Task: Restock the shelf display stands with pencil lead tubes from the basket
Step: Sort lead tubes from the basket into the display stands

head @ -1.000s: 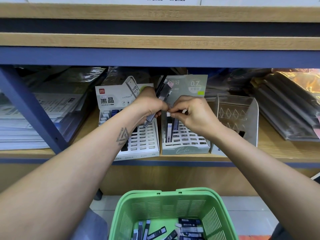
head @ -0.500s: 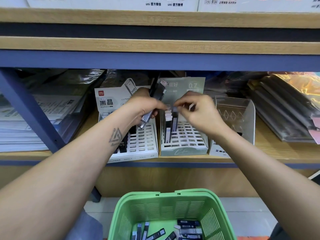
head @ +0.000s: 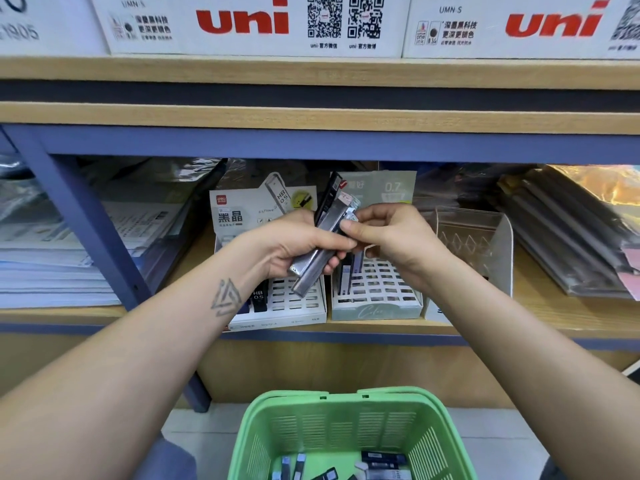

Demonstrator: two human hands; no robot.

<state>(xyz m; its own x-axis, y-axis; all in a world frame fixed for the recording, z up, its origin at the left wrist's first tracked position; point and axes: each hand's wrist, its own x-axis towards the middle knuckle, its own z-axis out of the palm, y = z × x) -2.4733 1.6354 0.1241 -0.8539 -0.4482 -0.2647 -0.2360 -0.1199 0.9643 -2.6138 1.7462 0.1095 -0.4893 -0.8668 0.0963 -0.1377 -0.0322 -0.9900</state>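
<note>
A person is standing at a wooden shelf [head: 554, 323], both bare forearms reaching forward. The left hand [head: 294, 247] is gripping a fanned bundle of pencil lead tubes [head: 325, 237], fingers curled round them, the tubes slanting up to the right. The right hand [head: 388, 237] is pinching the upper end of one tube in that bundle between thumb and forefinger, its other fingers curled beneath.

Behind the hands, two display stands are sitting side by side near the shelf's front edge. The white stand [head: 294, 306] on the left is holding a few dark tubes at its left side. The pale green stand [head: 377, 299], touching its right side and marked 0.7 on its backing card, is holding a few upright tubes at its left side. A clear plastic holder [head: 478, 244] is sitting just beside it to the right.

Below, a green basket [head: 346, 420] is holding more tubes [head: 381, 462] at its bottom. White boxes printed "uni" [head: 242, 22] are lining the shelf above.
</note>
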